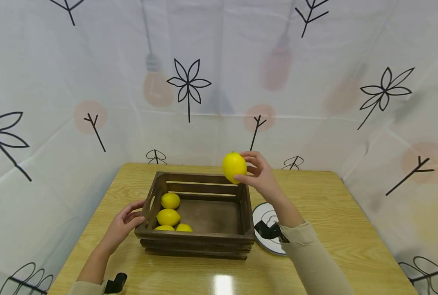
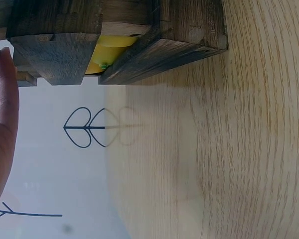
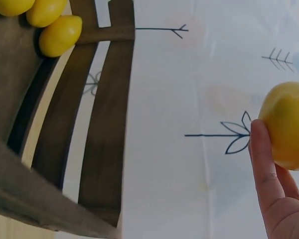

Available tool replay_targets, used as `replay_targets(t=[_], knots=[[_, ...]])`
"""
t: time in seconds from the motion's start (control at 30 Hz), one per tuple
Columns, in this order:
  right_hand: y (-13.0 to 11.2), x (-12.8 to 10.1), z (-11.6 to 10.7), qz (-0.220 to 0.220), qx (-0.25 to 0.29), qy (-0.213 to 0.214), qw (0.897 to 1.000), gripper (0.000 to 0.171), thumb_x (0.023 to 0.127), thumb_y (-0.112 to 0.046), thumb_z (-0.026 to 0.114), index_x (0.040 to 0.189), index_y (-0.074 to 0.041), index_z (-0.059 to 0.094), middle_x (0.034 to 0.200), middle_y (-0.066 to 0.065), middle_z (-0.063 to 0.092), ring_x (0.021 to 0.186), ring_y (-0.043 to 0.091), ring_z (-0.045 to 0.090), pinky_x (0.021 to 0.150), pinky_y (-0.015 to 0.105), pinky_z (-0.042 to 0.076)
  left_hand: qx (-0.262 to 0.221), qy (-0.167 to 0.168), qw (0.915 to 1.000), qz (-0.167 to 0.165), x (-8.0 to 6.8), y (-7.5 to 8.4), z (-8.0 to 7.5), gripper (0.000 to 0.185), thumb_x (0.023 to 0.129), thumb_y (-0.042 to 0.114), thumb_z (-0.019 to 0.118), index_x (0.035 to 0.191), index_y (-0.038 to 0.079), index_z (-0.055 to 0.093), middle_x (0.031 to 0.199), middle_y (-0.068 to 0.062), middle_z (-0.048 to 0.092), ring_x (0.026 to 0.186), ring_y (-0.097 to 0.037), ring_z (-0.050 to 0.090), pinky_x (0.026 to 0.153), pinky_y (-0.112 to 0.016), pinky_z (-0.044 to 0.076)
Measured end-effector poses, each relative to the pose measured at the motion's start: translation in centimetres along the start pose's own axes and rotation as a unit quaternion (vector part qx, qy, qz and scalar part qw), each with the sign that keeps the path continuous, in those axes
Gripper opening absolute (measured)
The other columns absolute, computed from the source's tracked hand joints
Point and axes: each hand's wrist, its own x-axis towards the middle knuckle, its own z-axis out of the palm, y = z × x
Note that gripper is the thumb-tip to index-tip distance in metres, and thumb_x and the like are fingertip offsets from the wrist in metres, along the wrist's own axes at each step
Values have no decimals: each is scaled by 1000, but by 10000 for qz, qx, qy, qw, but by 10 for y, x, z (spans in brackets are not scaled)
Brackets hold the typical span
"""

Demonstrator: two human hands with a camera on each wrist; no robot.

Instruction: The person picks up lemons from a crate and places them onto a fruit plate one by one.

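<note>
My right hand [image 1: 261, 176] pinches a yellow lemon [image 1: 234, 167] between thumb and fingers, up over the back right corner of a dark wooden crate [image 1: 198, 249]. The right wrist view has the same lemon [image 3: 289, 127] at its right edge, fingers against its side. Several more lemons [image 1: 168, 217] lie along the crate's left side, the front ones partly hidden by the front wall. With its fingers fairly straight, my left hand [image 1: 121, 225] touches the crate's left end. Through a gap between the slats, a lemon [image 2: 107, 52] shows in the left wrist view.
A white plate with a dark rim [image 1: 270, 245] lies right of the crate, partly under my right forearm. Everything stands on a light wooden table [image 1: 337, 229]. A patterned white cloth [image 1: 219, 82] hangs behind the table and at both sides.
</note>
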Motion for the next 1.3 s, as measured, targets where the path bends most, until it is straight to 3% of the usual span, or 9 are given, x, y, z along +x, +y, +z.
replay_targets(t=[1.03, 1.3], knots=[[39, -44, -48, 561, -424, 1173, 9906, 53, 85, -5, 67, 129, -3, 37, 122, 15, 45, 94, 13, 59, 77, 23, 51, 7, 28, 10000, 29, -1, -3, 1, 45, 95, 5, 52, 136, -5, 37, 129, 7, 46, 109, -10, 53, 84, -20, 47], [54, -56, -62, 522, -353, 1404, 9881, 54, 85, -2, 66, 131, -1, 37, 118, 12, 45, 89, 14, 59, 74, 24, 52, -27, 25, 10000, -8, -1, -1, 1, 47, 95, 6, 53, 137, -4, 36, 130, 7, 45, 110, -11, 53, 84, -20, 47]])
